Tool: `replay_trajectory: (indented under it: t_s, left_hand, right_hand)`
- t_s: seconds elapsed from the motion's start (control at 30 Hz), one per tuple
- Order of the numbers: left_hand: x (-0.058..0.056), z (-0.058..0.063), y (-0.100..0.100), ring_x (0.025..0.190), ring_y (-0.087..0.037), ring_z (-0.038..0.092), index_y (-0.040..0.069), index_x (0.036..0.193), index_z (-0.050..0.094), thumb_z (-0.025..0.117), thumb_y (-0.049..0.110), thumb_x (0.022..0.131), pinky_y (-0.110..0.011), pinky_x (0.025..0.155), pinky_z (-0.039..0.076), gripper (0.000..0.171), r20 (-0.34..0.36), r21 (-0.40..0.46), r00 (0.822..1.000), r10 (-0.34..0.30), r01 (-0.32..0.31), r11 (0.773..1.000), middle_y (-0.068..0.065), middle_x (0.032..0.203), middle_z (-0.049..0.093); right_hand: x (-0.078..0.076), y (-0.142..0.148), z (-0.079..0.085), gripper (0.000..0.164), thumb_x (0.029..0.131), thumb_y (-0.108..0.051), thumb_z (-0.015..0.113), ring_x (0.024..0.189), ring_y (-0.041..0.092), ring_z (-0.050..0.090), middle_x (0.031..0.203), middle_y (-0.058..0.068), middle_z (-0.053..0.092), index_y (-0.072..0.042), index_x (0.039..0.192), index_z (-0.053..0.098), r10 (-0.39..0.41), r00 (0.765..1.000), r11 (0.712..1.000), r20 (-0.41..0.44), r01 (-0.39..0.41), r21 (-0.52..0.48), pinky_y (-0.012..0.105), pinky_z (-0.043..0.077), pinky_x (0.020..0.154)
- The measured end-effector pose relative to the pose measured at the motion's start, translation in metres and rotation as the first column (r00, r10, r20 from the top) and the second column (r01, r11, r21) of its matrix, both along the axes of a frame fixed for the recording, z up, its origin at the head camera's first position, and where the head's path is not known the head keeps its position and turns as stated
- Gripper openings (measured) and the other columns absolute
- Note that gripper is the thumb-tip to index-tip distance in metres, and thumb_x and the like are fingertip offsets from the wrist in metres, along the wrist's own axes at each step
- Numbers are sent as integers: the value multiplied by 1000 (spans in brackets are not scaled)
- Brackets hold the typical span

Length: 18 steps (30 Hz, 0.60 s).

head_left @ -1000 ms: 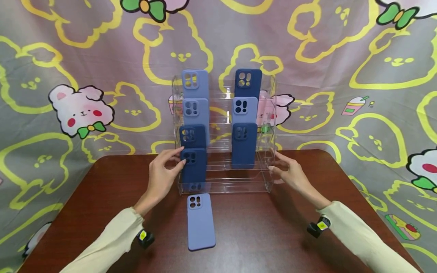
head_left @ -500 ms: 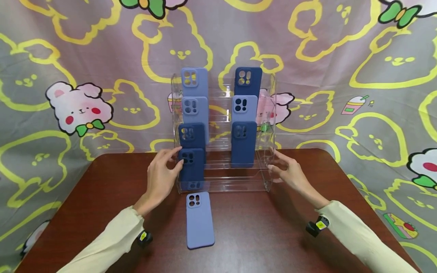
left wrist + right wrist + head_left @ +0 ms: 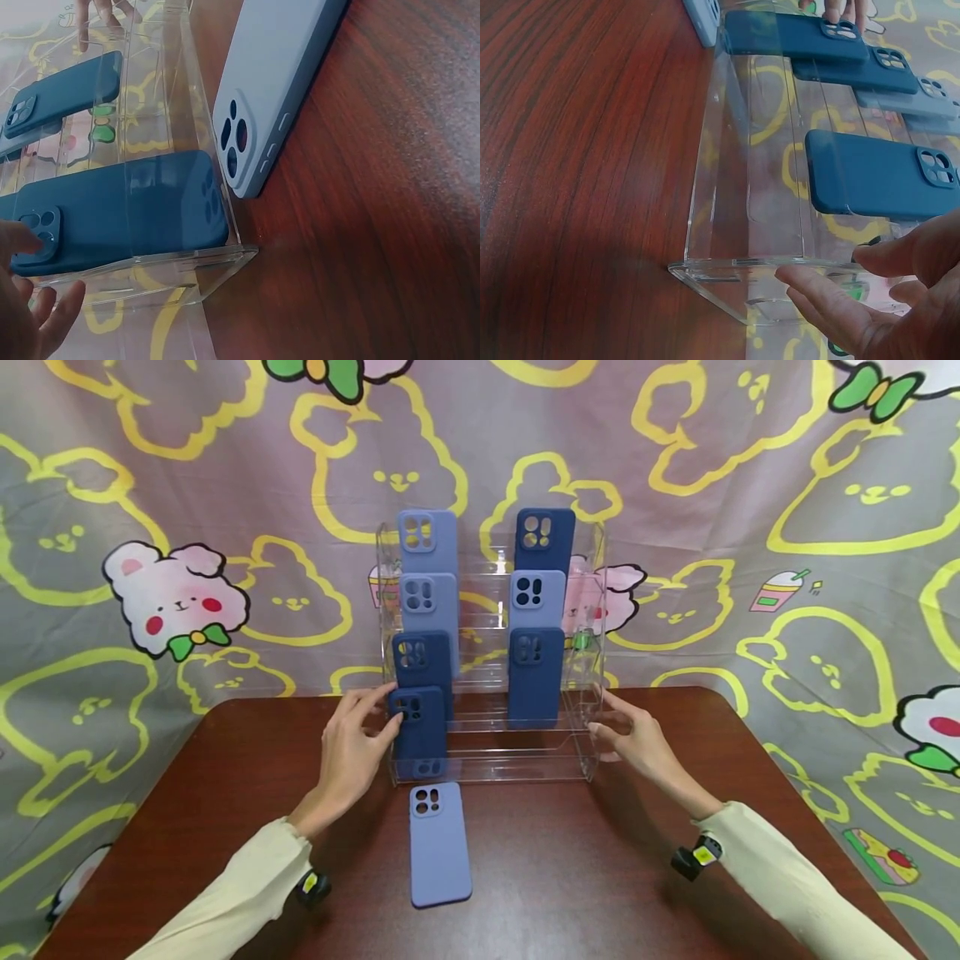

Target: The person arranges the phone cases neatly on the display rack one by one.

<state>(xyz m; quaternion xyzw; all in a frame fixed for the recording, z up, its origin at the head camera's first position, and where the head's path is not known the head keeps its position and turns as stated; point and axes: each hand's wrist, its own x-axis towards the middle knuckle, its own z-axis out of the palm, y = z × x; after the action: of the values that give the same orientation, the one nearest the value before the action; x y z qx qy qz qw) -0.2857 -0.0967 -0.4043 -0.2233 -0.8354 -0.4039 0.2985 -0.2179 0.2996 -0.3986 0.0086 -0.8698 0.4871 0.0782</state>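
Observation:
A clear stepped display rack (image 3: pixel 517 770) stands on the table, holding phone cases in two columns. At its lower left sits a dark blue phone case (image 3: pixel 422 742), upright and leaning back. My left hand (image 3: pixel 348 750) pinches this case by its upper left edge, thumb beside the camera cutout. In the left wrist view the lower end of the case (image 3: pixel 169 202) rests behind the rack's clear front lip. My right hand (image 3: pixel 647 747) holds the rack's right side panel between thumb and fingers. A lavender phone case (image 3: pixel 440 856) lies flat on the table before the rack.
Above the lower left case are another dark blue case (image 3: pixel 423 668) and two lavender ones. The right column has a dark blue case (image 3: pixel 536 689), a lavender case (image 3: pixel 538 597) and a dark blue case (image 3: pixel 551 556). Behind the brown table (image 3: pixel 570 877) hangs a patterned cloth (image 3: pixel 247 468).
The lower left dark blue case has shifted slightly left on its step, along with my left fingers. My right hand stays at the rack's side. The view has tilted a little.

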Motion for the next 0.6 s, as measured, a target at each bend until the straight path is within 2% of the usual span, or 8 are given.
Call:
replay_trajectory:
  t_s: [0.3, 0.5, 0.6]
  left_hand:
    - [3, 0, -4, 100, -23, 68, 12, 136, 71, 84, 8, 89, -38, 68, 67, 48, 9, 0, 1000, -6, 6, 1000, -11, 117, 67]
    - [9, 1, -5, 106, -27, 67, 10, 137, 70, 85, 6, 88, -43, 72, 68, 52, 8, 3, 1000, -17, 17, 1000, -12, 124, 65]
    - [14, 1, -7, 110, -29, 65, 10, 137, 69, 85, 3, 87, -46, 75, 68, 53, 9, 13, 999, -36, 35, 999, -13, 125, 64]
  right_hand:
    - [0, 0, 2, 69, 104, -4, 65, 110, 45, 72, 140, 37, 58, -10, 165, 33, 10, 1000, 1000, 2, -10, -9, 37, 69, 68]
    - [0, 0, 2, 69, 104, -5, 65, 111, 44, 71, 141, 36, 58, -12, 165, 34, 10, 1000, 1000, 7, -10, -14, 37, 69, 69]
    - [0, 0, 1, 68, 104, -4, 64, 109, 44, 72, 140, 36, 59, -8, 165, 33, 9, 1000, 1000, 7, -8, -9, 37, 69, 69]
